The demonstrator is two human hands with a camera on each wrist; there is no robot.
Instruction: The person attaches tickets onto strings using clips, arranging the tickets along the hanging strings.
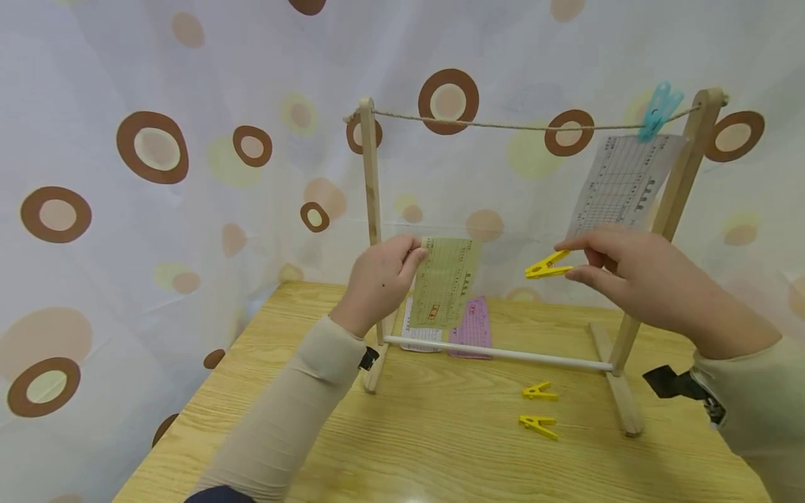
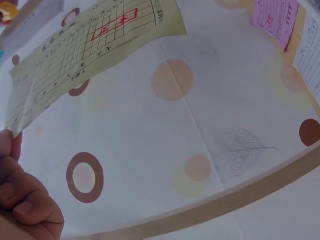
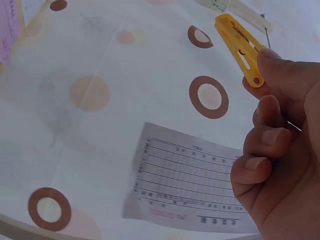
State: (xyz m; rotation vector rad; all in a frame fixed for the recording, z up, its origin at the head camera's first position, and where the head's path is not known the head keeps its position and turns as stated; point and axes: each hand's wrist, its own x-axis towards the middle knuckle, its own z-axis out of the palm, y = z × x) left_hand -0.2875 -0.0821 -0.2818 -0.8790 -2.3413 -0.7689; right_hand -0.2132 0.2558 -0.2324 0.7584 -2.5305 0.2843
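My left hand point(image 1: 385, 283) pinches the top left corner of a yellow-green printed slip point(image 1: 443, 283), which hangs down with a red stamp near its bottom. In the left wrist view the same slip point(image 2: 90, 47) stretches away from the fingertips. A yellow clothespin point(image 1: 548, 267) is held by its handle ends between the thumb and fingers of my right hand point(image 1: 635, 279). Seen from the right wrist, that clothespin point(image 3: 241, 50) points up and left. Behind the right hand, a white printed slip point(image 1: 625, 181) hangs from the twine point(image 1: 490, 125) under a blue clothespin point(image 1: 657, 115).
The twine runs between two wooden posts point(image 1: 371, 188), joined low down by a white rod point(image 1: 503, 353). Two yellow clothespins point(image 1: 539, 391) lie on the wooden table point(image 1: 428, 433). Behind the rod lie a pink slip point(image 1: 473, 332) and another white slip point(image 1: 420, 340).
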